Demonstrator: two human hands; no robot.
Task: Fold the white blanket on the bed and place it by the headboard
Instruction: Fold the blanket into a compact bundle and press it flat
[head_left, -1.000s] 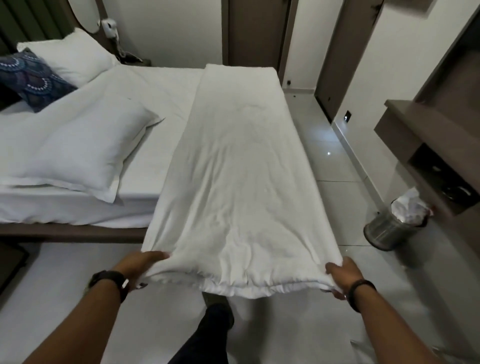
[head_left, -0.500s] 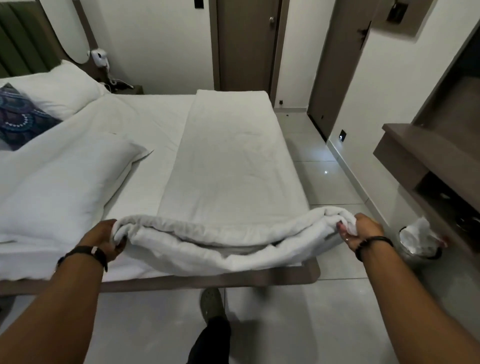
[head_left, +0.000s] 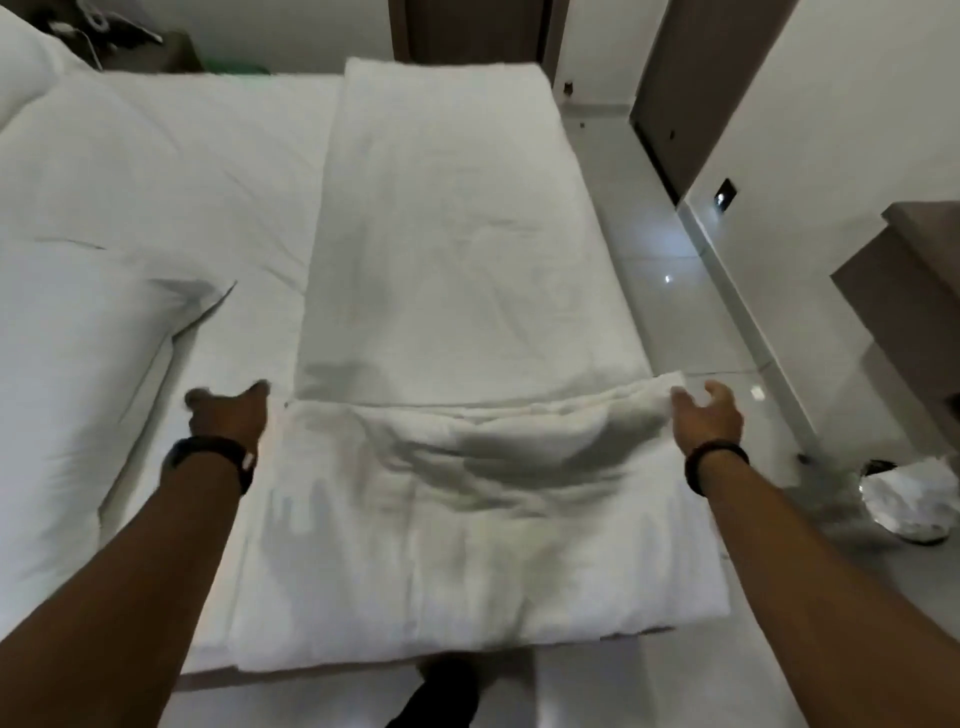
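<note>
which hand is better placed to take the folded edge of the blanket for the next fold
Right, probably. The right hand sits against the corner of the white blanket at the folded edge, fingers relaxed. The left hand hovers beside the opposite corner, apart from it.

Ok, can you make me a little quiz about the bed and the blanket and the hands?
1. True or false: the white blanket has its near end folded over onto itself.
2. What lies on the bed left of the left hand? A) pillow B) backpack C) towel rack
3. Fill in: the right hand is at the blanket's ____ corner.

Key: 1 true. 2 A, the pillow. 3 right; the picture is too blurry to say if either hand has a grip on the blanket.
</note>
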